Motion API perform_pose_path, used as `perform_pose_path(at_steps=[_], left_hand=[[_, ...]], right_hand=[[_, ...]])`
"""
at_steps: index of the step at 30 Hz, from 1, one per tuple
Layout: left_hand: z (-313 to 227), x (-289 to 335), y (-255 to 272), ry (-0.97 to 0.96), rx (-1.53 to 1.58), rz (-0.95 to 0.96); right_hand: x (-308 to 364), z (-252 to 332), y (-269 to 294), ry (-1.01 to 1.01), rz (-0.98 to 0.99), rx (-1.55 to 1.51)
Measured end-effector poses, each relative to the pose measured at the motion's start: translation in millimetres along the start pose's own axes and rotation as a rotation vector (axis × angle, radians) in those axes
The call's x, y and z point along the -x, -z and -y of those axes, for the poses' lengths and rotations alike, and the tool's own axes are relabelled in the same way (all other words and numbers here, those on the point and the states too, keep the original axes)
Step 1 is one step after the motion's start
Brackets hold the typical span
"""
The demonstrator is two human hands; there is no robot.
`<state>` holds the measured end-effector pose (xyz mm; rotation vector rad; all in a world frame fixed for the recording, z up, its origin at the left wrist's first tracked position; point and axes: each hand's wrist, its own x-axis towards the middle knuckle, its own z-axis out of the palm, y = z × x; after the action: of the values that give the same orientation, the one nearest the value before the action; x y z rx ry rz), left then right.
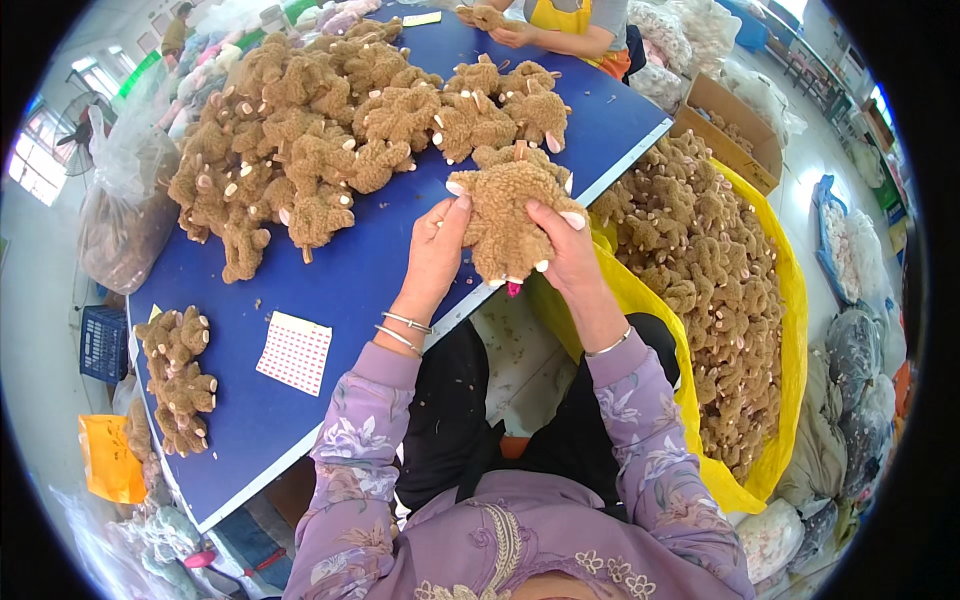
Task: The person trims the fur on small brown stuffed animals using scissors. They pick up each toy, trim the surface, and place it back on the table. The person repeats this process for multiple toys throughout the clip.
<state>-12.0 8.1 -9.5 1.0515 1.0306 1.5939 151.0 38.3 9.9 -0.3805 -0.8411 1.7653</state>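
Observation:
Between my two hands is a brown fleecy plush toy (510, 220) with pale paw tips and a small pink bit at its lower end. My left hand (440, 245) pinches its left side with the thumb on top. On the other side my right hand (568, 245) grips it, thumb pressed near a white tip. The toy is held above the table's front edge. Beyond it lies a big heap of similar brown plush toys (300, 130) on the blue table (400, 250).
At my right stands a yellow sack (795, 330) full of brown plush pieces, with a cardboard box (735, 130) behind it. A red-and-white label sheet (295, 353) and a row of plush toys (178, 380) lie at left. Across the table, another person (575, 35) handles a toy.

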Motion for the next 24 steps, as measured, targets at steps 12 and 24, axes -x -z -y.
perform_pose_path(at_steps=[12,24], left_hand=[[-11.6,14.5,-12.0,0.214,0.136,0.231],[-10.1,11.7,-8.6,0.219,0.313,0.188]], right_hand=[[1.7,-4.2,-6.0,0.065,-0.075,0.254],[-0.7,2.4,-3.7,-0.061,-0.029,0.265]])
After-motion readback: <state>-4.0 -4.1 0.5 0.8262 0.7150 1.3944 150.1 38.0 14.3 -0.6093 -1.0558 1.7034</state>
